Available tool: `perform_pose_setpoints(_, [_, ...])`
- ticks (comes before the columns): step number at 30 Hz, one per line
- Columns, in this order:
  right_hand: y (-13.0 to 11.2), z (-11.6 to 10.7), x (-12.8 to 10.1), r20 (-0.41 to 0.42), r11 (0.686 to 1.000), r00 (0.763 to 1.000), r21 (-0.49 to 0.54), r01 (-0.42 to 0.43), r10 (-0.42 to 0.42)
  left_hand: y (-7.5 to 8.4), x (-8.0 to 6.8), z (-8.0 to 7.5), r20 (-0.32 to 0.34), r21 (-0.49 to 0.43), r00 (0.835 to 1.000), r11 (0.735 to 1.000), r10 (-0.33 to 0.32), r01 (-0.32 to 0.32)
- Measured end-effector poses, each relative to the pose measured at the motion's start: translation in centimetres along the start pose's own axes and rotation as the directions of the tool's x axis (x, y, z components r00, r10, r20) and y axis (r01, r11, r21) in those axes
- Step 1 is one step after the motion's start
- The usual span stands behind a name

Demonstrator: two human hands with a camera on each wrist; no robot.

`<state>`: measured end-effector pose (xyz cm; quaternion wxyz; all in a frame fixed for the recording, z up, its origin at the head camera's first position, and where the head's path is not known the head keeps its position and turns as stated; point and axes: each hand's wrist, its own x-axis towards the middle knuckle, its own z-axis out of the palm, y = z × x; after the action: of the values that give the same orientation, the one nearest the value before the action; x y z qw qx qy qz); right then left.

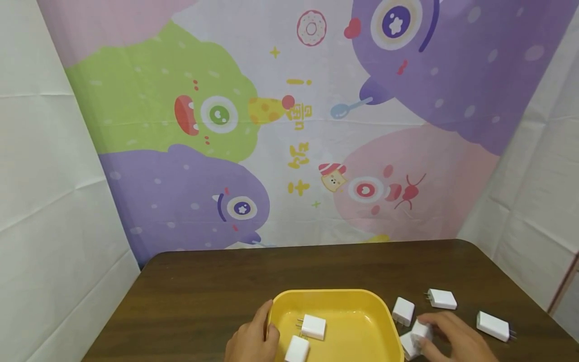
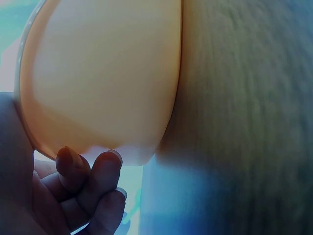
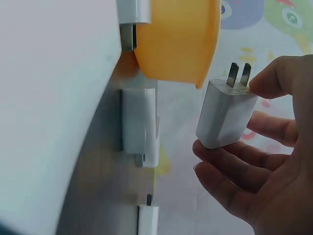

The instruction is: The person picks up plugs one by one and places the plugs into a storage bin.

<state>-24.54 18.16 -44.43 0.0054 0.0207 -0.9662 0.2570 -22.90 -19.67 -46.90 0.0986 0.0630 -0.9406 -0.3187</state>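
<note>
A yellow tray (image 1: 357, 301) sits at the near edge of the dark wooden table (image 1: 217, 281). Two white plug chargers (image 1: 313, 327) (image 1: 297, 349) lie inside it. My left hand (image 1: 264, 327) grips the tray's left rim, thumb on top; in the left wrist view its fingers (image 2: 93, 181) curl under the tray's underside (image 2: 98, 73). Just right of the tray, my right hand (image 1: 434, 329) pinches a white charger (image 1: 419, 331). The right wrist view shows that charger (image 3: 222, 105) prongs up, between thumb and fingers (image 3: 230, 166).
More white chargers lie on the table right of the tray: one (image 1: 402, 310) beside its rim, one (image 1: 442, 298) farther back, one (image 1: 493, 326) at far right, one (image 1: 409, 347) under my right hand. A cartoon backdrop (image 1: 289, 125) hangs behind.
</note>
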Motion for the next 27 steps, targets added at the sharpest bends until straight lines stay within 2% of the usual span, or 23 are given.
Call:
perform_pose_setpoints(7, [-0.9,0.1,-0.3,-0.030,0.998,0.998,0.013,0.063,-0.062,0.0,0.0,-0.1,0.001,0.002,1.000,1.000,0.003,-0.003])
perform_pose_setpoints(17, [-2.6,0.2,-0.2,-0.004,0.996,0.998,0.069,0.059,-0.059,0.0,0.0,0.0,-0.008,0.003,1.000,1.000,0.007,-0.007])
perform_pose_setpoints(23, [-3.5,0.2,-0.2,-0.044,0.975,0.981,0.103,0.195,-0.191,-0.1,-0.1,0.2,-0.027,0.008,0.999,1.000,0.021,-0.021])
perform_pose_setpoints(27, [-4.1,0.3,-0.2,-0.038,0.966,0.977,0.150,0.212,-0.208,0.0,0.0,0.1,-0.018,0.008,1.000,1.000,0.013,-0.013])
